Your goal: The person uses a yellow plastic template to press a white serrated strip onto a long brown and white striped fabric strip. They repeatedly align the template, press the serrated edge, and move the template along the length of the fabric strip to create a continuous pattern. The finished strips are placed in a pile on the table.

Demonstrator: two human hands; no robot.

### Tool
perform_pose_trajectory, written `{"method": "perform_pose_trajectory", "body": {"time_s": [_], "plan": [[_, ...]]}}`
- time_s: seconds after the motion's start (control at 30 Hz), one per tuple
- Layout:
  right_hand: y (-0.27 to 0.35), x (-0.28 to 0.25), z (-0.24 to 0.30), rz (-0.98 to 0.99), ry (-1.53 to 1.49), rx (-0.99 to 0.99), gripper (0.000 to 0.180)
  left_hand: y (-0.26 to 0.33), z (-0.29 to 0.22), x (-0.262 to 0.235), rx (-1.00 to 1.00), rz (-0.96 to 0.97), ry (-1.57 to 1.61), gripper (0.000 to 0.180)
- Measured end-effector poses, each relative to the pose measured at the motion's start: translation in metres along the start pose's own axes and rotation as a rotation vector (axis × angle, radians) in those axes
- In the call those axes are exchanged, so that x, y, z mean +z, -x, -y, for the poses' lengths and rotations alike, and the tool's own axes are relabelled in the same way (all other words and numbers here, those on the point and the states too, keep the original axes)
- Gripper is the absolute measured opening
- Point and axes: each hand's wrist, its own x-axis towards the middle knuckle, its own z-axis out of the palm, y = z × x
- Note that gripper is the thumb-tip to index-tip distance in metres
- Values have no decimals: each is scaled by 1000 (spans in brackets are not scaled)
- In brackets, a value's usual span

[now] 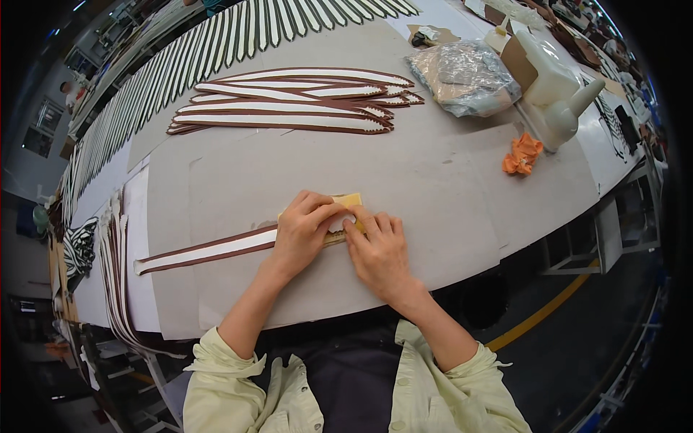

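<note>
A long brown-edged strip with a white middle (pixel 209 252) lies across the grey-covered table, its right end between my hands. My left hand (pixel 302 227) is closed over that end, with thumb and index finger pinched on it. From the other side, my right hand (pixel 380 251) is also closed, its thumb and fingertips pressed at the strip's white tip (pixel 341 222). Beneath the fingers is a flat yellow piece (pixel 349 200), mostly hidden by my hands. The exact grip at the fingertips is partly covered.
Beyond my hands lies a pile of similar strips (pixel 289 101). A row of dark-edged strips (pixel 238 36) lines the far edge. More strips (pixel 115 267) hang off the left. To the right are a plastic-wrapped package (pixel 465 76), a white bottle (pixel 567 115) and crumpled orange material (pixel 522 154).
</note>
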Motion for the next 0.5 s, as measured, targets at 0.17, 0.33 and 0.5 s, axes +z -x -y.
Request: {"method": "perform_pose_trajectory", "body": {"time_s": [0.17, 0.33, 0.5], "plan": [[2, 2, -1, -15, 11, -14, 29, 0, -2, -3, -30, 10, 4, 18], [-1, -2, -1, -25, -56, 8, 32, -7, -1, -7, -33, 74, 21, 16], [0, -1, -2, -6, -22, -20, 35, -3, 4, -7, 15, 55, -5, 16]]}}
